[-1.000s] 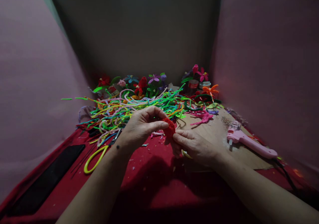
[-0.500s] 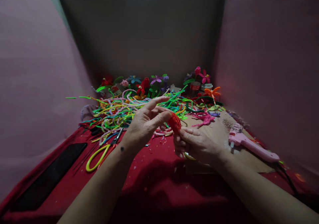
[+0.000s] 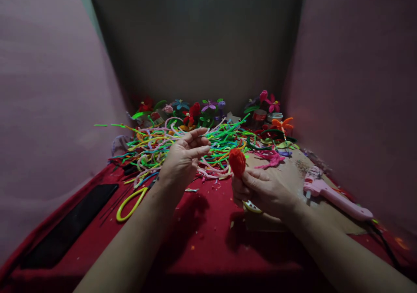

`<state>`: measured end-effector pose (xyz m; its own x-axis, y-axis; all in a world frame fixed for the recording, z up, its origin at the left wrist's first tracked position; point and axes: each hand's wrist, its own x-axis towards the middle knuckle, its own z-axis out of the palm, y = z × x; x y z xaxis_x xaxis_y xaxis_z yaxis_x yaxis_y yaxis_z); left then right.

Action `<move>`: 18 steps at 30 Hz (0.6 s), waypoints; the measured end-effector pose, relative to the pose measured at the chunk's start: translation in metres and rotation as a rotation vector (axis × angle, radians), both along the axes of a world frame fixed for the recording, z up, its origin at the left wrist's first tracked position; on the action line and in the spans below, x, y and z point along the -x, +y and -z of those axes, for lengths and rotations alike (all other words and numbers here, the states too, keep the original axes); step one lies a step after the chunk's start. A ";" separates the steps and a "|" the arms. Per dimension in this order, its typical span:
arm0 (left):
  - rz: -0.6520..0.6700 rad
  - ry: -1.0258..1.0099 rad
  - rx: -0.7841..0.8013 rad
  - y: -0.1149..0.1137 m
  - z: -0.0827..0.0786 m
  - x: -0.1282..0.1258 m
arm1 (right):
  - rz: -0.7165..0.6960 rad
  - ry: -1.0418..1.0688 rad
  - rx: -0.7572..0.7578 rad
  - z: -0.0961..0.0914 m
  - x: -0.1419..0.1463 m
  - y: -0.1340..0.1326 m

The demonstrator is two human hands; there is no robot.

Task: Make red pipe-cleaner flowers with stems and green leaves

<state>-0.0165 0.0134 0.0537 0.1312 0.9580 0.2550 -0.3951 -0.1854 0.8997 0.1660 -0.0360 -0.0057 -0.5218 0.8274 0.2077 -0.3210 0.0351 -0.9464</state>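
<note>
My right hand [image 3: 260,191] is closed around the stem of a small red pipe-cleaner flower bud [image 3: 237,162], holding it upright above the red cloth [image 3: 202,232]. My left hand [image 3: 184,158] hovers a short way to the left of the bud, fingers loosely spread and holding nothing. Just behind both hands lies a big tangle of coloured pipe cleaners [image 3: 182,143]. Something yellow and white [image 3: 251,206] peeks out under my right hand; I cannot make out what it is.
Yellow-handled scissors [image 3: 132,202] lie left of my left forearm. A pink glue gun [image 3: 332,195] rests on a wooden board [image 3: 293,176] at right. Finished pipe-cleaner flowers [image 3: 195,110] and small jars [image 3: 267,116] line the back. A black flat object [image 3: 71,223] lies far left.
My left hand has let go of the red bud and drawn away to the left with fingers opening. My right hand has lifted the bud slightly, holding it alone.
</note>
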 end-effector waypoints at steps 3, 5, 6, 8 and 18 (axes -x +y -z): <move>-0.035 -0.033 0.015 -0.001 0.002 -0.002 | 0.264 -0.342 -0.363 0.001 0.002 -0.002; -0.035 -0.021 0.030 -0.002 0.003 -0.001 | 0.400 -0.492 -0.625 0.004 0.005 -0.002; -0.030 -0.008 0.041 -0.002 0.004 -0.001 | 0.447 -0.535 -0.742 0.006 0.006 -0.002; -0.023 0.018 0.058 -0.003 0.006 0.001 | 0.526 -0.595 -0.933 0.010 0.008 0.000; 0.060 0.150 0.046 -0.006 0.014 0.002 | 0.709 -0.824 -1.280 0.012 0.008 -0.003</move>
<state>-0.0180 0.0071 0.0397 0.2217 0.9575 0.1847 -0.2651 -0.1231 0.9563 0.1583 -0.0390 -0.0174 -0.4508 0.4566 0.7670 0.6273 0.7733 -0.0917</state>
